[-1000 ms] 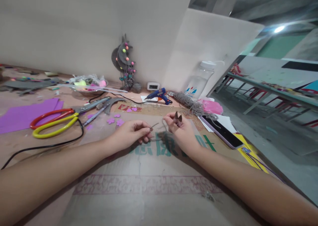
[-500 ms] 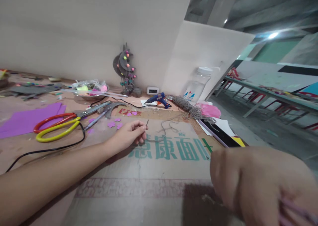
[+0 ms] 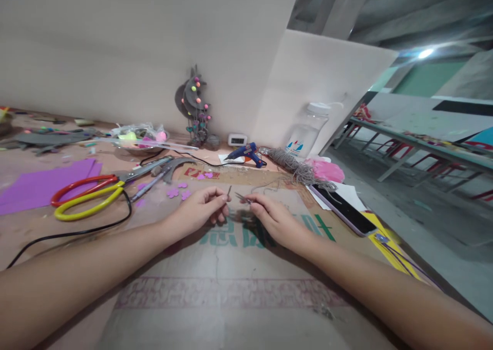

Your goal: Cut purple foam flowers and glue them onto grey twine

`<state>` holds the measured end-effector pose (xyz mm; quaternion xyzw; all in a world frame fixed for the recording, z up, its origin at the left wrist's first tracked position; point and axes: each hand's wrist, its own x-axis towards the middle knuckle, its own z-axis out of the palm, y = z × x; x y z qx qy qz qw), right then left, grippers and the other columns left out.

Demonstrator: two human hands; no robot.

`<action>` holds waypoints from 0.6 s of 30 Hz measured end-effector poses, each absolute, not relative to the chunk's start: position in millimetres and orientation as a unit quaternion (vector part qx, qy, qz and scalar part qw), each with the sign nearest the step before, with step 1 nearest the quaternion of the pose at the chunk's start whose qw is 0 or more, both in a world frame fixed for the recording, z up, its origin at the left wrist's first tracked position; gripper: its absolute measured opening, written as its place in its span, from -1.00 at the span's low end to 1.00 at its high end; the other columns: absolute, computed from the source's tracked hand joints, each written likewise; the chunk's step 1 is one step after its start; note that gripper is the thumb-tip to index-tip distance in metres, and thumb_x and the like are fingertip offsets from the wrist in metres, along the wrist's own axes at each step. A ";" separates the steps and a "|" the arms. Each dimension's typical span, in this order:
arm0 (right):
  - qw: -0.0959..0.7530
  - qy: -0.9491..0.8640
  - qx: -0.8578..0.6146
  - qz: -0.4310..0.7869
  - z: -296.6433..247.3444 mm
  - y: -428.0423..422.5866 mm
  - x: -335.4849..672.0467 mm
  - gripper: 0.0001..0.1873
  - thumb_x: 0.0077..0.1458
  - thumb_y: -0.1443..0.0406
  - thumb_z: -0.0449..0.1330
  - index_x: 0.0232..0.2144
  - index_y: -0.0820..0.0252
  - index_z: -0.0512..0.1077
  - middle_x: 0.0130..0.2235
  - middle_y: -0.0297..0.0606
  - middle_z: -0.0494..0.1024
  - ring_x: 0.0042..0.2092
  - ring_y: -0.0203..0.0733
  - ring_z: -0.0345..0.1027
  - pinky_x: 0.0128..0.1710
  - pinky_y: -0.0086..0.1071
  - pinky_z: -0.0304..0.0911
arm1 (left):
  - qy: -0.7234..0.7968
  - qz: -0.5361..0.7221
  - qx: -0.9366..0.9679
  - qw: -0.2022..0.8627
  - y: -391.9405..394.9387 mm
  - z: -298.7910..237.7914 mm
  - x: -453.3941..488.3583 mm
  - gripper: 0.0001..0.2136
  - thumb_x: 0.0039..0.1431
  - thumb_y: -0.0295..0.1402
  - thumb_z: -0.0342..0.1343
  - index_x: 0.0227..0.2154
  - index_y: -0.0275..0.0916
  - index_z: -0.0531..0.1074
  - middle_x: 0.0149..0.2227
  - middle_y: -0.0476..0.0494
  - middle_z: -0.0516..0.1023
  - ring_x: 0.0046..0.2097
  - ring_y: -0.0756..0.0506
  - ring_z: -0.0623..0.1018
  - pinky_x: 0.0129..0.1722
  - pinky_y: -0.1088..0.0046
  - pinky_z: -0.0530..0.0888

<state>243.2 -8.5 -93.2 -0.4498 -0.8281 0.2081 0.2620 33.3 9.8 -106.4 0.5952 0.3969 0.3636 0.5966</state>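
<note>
My left hand [image 3: 206,205] is closed in a pinch on a strand of grey yarn, whose short end [image 3: 229,190] sticks up past the thumb. Facing it, a small gap away, my right hand [image 3: 269,214] is closed around a small, thin pointed tool [image 3: 242,197]. The tool's dark tips point left toward the yarn end; my fingers hide its handle, and its kind is unclear. Both hands are above a taped cardboard sheet [image 3: 219,319] with green lettering. Behind the right hand, loose yarn curls over the cardboard.
Red-and-yellow-handled scissors [image 3: 90,200], purple sheets [image 3: 50,186] and purple flower cutouts [image 3: 173,193] lie left. A blue glue gun [image 3: 246,154], grey yarn bundle [image 3: 290,165] and water bottle [image 3: 307,132] are at the back. A phone [image 3: 342,210] lies right, near the table edge.
My right hand has come from the near right corner to the middle, bringing the pointed tool close to the yarn end. The left hand stays in place, still pinching the yarn.
</note>
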 end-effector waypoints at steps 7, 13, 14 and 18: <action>0.273 -0.834 -0.454 0.155 -106.7 -2.3 245.2 -0.68 0.26 0.23 -0.02 -0.04 0.20 0.40 -0.12 -0.13 0.55 -0.10 -0.10 0.42 -0.10 -0.23 0.28 | 0.403 0.346 0.608 0.590 8.0 -104.9 33.1 -0.77 0.16 -0.19 0.03 -0.42 -0.27 0.29 -0.52 0.02 0.45 -0.54 0.09 0.40 -0.58 0.61 0.24; 0.265 -0.842 -0.441 0.161 -106.0 -3.3 240.7 -0.69 0.25 0.25 -0.01 -0.05 0.20 0.42 -0.11 -0.14 0.55 -0.11 -0.11 0.42 -0.11 -0.26 0.28 | 0.389 0.330 0.629 0.587 6.9 -106.2 32.7 -0.79 0.14 -0.21 0.06 -0.44 -0.27 0.30 -0.53 0.03 0.43 -0.54 0.09 0.38 -0.59 0.61 0.21; 0.263 -0.844 -0.438 0.165 -105.0 -3.8 239.7 -0.69 0.25 0.25 0.00 -0.05 0.20 0.42 -0.11 -0.15 0.56 -0.11 -0.11 0.42 -0.11 -0.26 0.28 | 0.386 0.328 0.635 0.583 7.2 -106.2 32.6 -0.80 0.14 -0.22 0.06 -0.45 -0.27 0.31 -0.53 0.03 0.43 -0.54 0.09 0.37 -0.59 0.61 0.21; 0.261 -0.842 -0.435 0.181 -101.7 -5.1 237.1 -0.70 0.24 0.27 0.01 -0.08 0.20 0.45 -0.14 -0.16 0.57 -0.13 -0.13 0.42 -0.13 -0.29 0.28 | 0.381 0.320 0.648 0.576 8.1 -106.2 32.4 -0.82 0.14 -0.26 0.04 -0.45 -0.27 0.31 -0.53 0.03 0.44 -0.54 0.10 0.37 -0.57 0.60 0.23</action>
